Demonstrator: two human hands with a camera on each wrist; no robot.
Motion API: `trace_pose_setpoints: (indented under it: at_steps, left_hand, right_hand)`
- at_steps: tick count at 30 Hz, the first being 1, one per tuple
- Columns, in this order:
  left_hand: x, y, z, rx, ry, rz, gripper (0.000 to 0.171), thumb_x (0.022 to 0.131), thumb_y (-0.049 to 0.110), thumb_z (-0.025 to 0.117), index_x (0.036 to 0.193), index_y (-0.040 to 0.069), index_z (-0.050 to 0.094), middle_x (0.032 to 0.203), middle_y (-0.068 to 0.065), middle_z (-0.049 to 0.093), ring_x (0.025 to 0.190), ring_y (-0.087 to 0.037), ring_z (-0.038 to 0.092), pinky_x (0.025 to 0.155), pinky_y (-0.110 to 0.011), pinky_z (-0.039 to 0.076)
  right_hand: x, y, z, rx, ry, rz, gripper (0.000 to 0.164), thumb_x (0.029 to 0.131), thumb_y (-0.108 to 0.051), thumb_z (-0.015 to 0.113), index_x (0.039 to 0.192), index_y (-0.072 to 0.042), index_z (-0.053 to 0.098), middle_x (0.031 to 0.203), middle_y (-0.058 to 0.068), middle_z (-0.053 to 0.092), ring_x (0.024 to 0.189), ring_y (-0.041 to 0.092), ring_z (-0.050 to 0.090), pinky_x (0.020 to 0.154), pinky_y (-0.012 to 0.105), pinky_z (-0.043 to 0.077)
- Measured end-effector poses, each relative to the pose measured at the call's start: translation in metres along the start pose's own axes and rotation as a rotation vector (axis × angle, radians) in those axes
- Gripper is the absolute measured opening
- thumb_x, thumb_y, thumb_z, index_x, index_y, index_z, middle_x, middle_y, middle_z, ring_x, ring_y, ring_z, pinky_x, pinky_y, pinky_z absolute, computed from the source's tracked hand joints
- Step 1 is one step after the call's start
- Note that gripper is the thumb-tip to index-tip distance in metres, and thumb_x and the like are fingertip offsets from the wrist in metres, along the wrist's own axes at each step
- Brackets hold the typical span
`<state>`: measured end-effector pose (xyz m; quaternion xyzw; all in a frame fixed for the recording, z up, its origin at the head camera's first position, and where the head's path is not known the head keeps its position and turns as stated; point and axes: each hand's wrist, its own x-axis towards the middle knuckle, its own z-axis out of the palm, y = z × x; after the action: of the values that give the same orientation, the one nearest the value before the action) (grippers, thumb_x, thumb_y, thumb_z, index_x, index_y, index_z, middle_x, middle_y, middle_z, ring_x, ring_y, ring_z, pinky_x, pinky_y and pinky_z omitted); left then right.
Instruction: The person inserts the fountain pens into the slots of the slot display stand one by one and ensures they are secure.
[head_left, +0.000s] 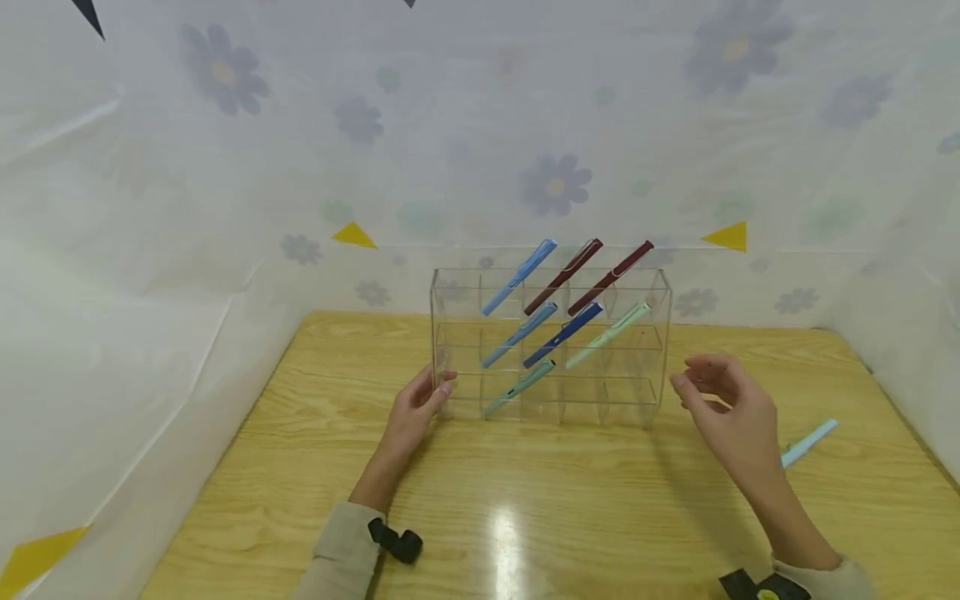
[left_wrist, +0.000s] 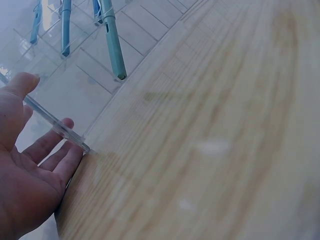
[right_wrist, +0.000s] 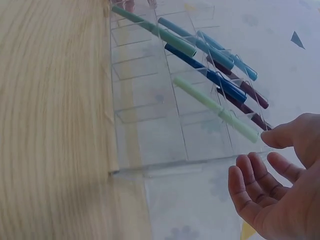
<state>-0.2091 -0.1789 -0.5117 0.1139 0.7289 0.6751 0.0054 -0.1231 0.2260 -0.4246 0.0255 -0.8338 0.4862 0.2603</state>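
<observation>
A clear acrylic pen rack with three tiers stands on the table. My left hand grips its left side panel, thumb on one face and fingers round the other. In the top tier lean a light blue pen and two dark red pens. The middle tier holds a blue pen, a dark blue pen and a pale green pen. A teal green pen lies in the bottom tier. Just right of the rack, my right hand is raised, fingers loosely bent around nothing.
On the wooden table, a pale blue pen lies to the right, partly hidden behind my right wrist. Flower-patterned sheeting surrounds the table at the back and sides, with yellow triangles on it.
</observation>
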Motion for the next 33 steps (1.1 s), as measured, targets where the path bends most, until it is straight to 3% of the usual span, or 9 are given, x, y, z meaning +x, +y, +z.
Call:
trace_pose_setpoints:
  at_steps: [12,17,22,27,29,33]
  left_hand:
    - [-0.002,0.002,0.0,0.015,-0.012,-0.003,0.053,0.105,0.018,0.062,0.155,0.01,0.046,0.136,-0.021,0.063,0.131,-0.035,0.057,0.105,-0.044,0.046]
    - [-0.001,0.001,0.001,0.012,0.001,0.004,0.053,0.105,0.017,0.062,0.155,0.011,0.046,0.136,-0.022,0.062,0.131,-0.036,0.056,0.104,-0.045,0.047]
    - [-0.001,0.002,0.0,0.013,0.0,-0.001,0.053,0.105,0.017,0.062,0.155,0.013,0.046,0.136,-0.021,0.063,0.131,-0.035,0.056,0.104,-0.044,0.046]
    - [-0.001,0.003,0.0,0.01,-0.002,-0.002,0.053,0.105,0.018,0.062,0.155,0.013,0.047,0.136,-0.021,0.063,0.131,-0.034,0.057,0.104,-0.04,0.047]
    - [-0.001,0.003,0.0,0.011,-0.003,0.003,0.052,0.105,0.018,0.062,0.155,0.013,0.047,0.137,-0.02,0.063,0.131,-0.034,0.057,0.104,-0.04,0.047]
    - [0.0,0.0,-0.001,0.008,-0.011,0.003,0.052,0.105,0.018,0.061,0.155,0.011,0.046,0.137,-0.02,0.062,0.131,-0.035,0.057,0.103,-0.047,0.048]
  right_hand:
    - [-0.028,0.046,-0.064,-0.06,-0.055,0.158,0.023,0.098,-0.009,0.07,0.121,-0.006,0.063,0.102,-0.016,0.07,0.088,-0.002,0.067,0.065,0.018,0.056]
    - [-0.03,0.065,-0.084,-0.12,-0.023,0.194,0.022,0.097,-0.013,0.073,0.117,-0.017,0.066,0.103,-0.026,0.067,0.088,-0.011,0.063,0.064,0.012,0.051]
    - [-0.033,0.081,-0.101,-0.183,0.009,0.213,0.018,0.096,-0.017,0.074,0.112,-0.02,0.066,0.103,-0.031,0.061,0.086,-0.015,0.059,0.065,0.008,0.048]
    - [-0.038,0.095,-0.114,-0.207,-0.013,0.22,0.017,0.097,-0.018,0.074,0.111,-0.022,0.065,0.101,-0.035,0.06,0.087,-0.017,0.056,0.064,0.007,0.048]
    - [-0.04,0.101,-0.118,-0.206,-0.017,0.217,0.018,0.096,-0.016,0.074,0.112,-0.016,0.067,0.099,-0.035,0.061,0.087,-0.018,0.055,0.064,0.007,0.048]
    - [-0.042,0.113,-0.126,-0.216,-0.033,0.252,0.02,0.096,-0.018,0.075,0.113,-0.013,0.066,0.102,-0.038,0.058,0.085,-0.021,0.055,0.062,0.008,0.048]
